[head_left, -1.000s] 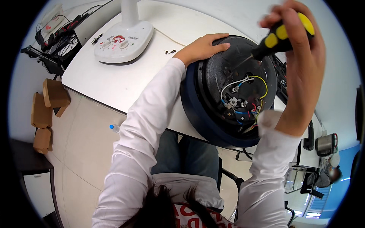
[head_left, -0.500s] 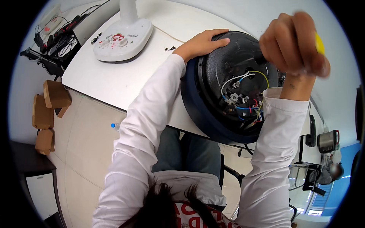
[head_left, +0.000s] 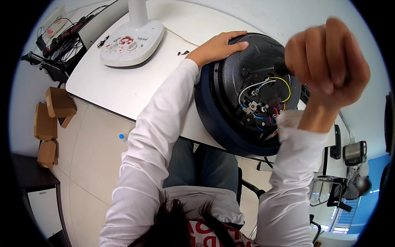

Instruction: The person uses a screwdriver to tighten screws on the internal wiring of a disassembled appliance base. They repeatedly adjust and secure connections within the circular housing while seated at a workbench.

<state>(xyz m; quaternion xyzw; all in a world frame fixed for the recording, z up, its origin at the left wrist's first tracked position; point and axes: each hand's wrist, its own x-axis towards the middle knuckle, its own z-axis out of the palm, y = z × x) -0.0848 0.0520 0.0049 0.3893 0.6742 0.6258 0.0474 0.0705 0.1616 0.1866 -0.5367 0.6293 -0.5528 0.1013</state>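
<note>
A round electric appliance (head_left: 263,53), like a cooker body, lies tilted on the white table with its black inner side exposed. Its outer shell is dark blue. White, yellow, blue and red wires (head_left: 263,117) run among metal terminals inside it. My left hand (head_left: 222,47) rests open on the appliance's far left rim, thumb and fingers apart. Above the appliance's right side, my right hand (head_left: 329,61) is raised in a closed grip. What it grips is hidden by the fingers. A dark rounded piece (head_left: 281,66) shows beside its knuckles; I cannot tell whether it belongs to the grip.
On the table (head_left: 107,88) stands a white appliance base (head_left: 131,45) with knobs and a pole. Small dark screws (head_left: 183,53) lie near my left wrist. Cardboard boxes (head_left: 46,127) and a blue-capped bottle (head_left: 123,136) are on the floor. A person (head_left: 357,186) sits far right.
My right hand has turned and shifted slightly right and down; the yellow piece that showed at its fingers is hidden now. My left hand stays on the rim.
</note>
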